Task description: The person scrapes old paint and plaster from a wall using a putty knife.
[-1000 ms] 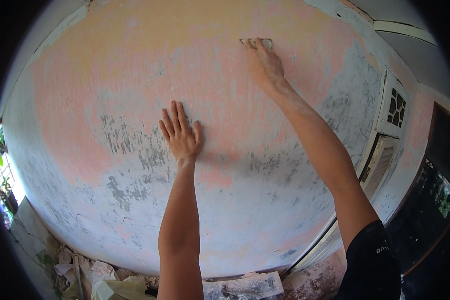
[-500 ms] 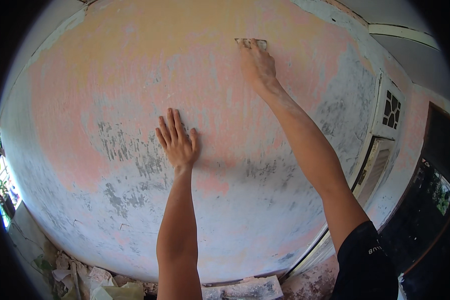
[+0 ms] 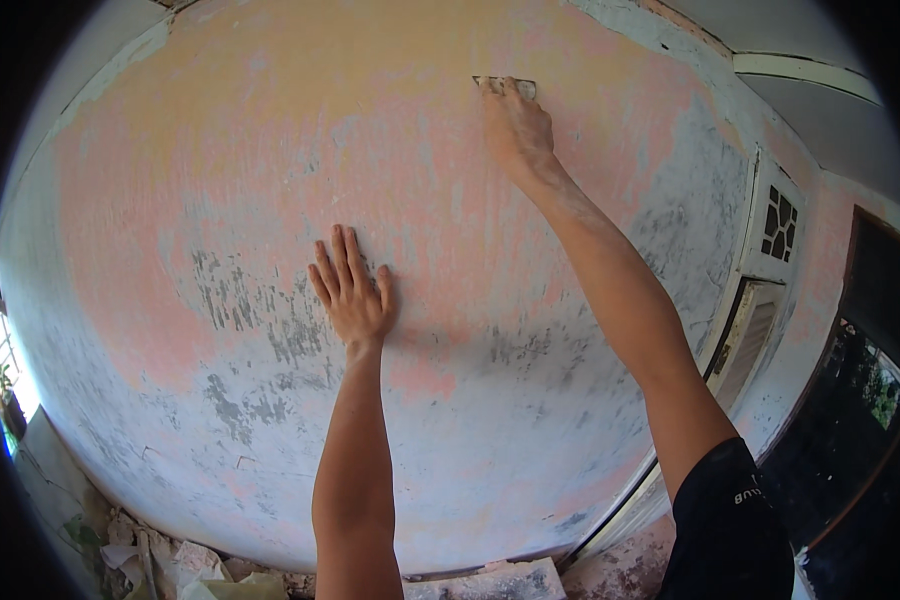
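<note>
A wall [image 3: 200, 330] with worn paint in yellow, pink, pale blue and grey fills most of the view. My left hand [image 3: 355, 297] lies flat against its middle, fingers spread and nothing in its grip. Higher up and to the right, my right hand [image 3: 520, 130] presses a small flat scraper [image 3: 515, 87] to the wall, near where the yellow meets the pink. The fingers cover much of the scraper, so its full shape is hidden. Dark grey flaked spots [image 3: 235, 290] show left of my left hand.
Rubble and crumpled scraps [image 3: 195, 565] lie along the wall's foot at lower left. A whitish, dusty block [image 3: 500, 582] sits at the bottom centre. To the right stand a white-framed door [image 3: 755, 325] and a dark window or doorway [image 3: 850, 370]. Daylight enters at far left.
The view has shifted slightly, so the wall's marks sit a little lower at the centre. Both hands keep nearly the same places on the wall, and the scraper stays in my right hand.
</note>
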The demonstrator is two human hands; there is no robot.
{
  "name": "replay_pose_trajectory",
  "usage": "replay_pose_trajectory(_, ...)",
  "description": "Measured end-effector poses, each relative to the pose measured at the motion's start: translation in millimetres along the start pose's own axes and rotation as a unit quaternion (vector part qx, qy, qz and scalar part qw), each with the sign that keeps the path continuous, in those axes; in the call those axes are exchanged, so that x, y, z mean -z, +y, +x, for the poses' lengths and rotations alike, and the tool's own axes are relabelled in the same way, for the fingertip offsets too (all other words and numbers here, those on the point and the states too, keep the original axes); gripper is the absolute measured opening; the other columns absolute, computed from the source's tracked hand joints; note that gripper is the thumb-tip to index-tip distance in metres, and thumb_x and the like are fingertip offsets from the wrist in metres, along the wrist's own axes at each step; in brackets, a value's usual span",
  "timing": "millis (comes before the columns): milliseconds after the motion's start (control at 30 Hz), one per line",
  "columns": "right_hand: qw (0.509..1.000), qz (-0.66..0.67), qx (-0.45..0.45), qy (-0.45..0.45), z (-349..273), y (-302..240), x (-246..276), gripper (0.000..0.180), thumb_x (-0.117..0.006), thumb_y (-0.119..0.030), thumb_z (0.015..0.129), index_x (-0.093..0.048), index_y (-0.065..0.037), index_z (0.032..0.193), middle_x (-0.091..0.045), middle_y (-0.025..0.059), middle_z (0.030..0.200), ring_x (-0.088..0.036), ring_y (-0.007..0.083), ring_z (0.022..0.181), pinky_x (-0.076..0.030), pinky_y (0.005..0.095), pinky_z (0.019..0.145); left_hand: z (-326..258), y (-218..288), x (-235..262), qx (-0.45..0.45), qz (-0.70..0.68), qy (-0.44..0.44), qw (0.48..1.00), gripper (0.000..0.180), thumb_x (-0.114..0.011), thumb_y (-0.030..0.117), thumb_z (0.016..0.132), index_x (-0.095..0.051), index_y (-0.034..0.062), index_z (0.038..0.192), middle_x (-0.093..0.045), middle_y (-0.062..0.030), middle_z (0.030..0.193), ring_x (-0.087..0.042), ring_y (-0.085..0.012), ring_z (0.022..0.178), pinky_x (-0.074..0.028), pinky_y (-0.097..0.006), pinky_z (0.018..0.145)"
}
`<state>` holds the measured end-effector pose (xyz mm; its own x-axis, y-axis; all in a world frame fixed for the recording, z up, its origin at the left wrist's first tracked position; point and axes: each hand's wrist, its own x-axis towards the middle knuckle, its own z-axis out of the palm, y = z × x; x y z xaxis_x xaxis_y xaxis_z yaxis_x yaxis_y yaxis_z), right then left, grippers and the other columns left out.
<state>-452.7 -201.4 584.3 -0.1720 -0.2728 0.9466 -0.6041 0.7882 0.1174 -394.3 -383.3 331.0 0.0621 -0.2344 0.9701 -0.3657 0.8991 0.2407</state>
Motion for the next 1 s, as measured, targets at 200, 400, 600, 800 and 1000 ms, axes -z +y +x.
replay_pose_trajectory(200,0.999,0.004,-0.025,-0.029,16,-2,11,0.041,-0.043,-0.01,0.097,-0.053,-0.011,0.136,-0.054,0.0172,0.137,-0.064,0.0369,0.11,-0.056,0.0442,0.09,4,0,0,0.001,-0.005,0.006,1.0,0.064,-0.037,0.037,0.097,-0.026,0.0121,0.156,-0.024,-0.0038,0.162,-0.014,-0.0298,0.151,-0.006,-0.05,0.123)
replay_pose_trajectory(400,1.0,0.009,-0.007,-0.007,19,3,7,0.038,-0.043,-0.011,0.097,-0.055,-0.01,0.133,-0.055,0.0192,0.133,-0.065,0.0371,0.108,-0.056,0.0453,0.088,0,1,0,-0.003,-0.002,0.003,1.0,0.064,-0.037,0.037,0.098,-0.025,0.012,0.156,-0.023,-0.0038,0.163,-0.013,-0.0298,0.151,-0.006,-0.05,0.123)
replay_pose_trajectory(600,0.999,-0.007,0.014,0.051,32,7,1,0.034,-0.053,-0.014,0.092,-0.061,-0.006,0.124,-0.058,0.0206,0.122,-0.07,0.0326,0.096,-0.059,0.041,0.077,3,1,1,0.002,-0.006,0.0,1.0,0.065,-0.036,0.037,0.097,-0.025,0.0121,0.156,-0.023,-0.0044,0.162,-0.013,-0.03,0.151,-0.006,-0.05,0.123)
replay_pose_trajectory(800,0.999,0.002,0.013,0.032,32,8,3,0.035,-0.049,-0.012,0.094,-0.059,-0.008,0.128,-0.058,0.0195,0.125,-0.068,0.0343,0.102,-0.058,0.0429,0.082,1,2,0,0.002,0.004,-0.001,1.0,0.064,-0.034,0.039,0.099,-0.025,0.0122,0.156,-0.023,-0.0045,0.162,-0.014,-0.0301,0.151,-0.006,-0.05,0.123)
replay_pose_trajectory(1000,0.998,-0.007,0.027,0.059,51,11,0,0.034,-0.054,-0.013,0.091,-0.061,-0.006,0.124,-0.06,0.0197,0.12,-0.07,0.0323,0.096,-0.059,0.0417,0.077,4,2,-1,0.001,-0.004,0.01,1.0,0.063,-0.032,0.04,0.099,-0.026,0.0124,0.155,-0.025,-0.0045,0.162,-0.015,-0.0306,0.151,-0.007,-0.05,0.123)
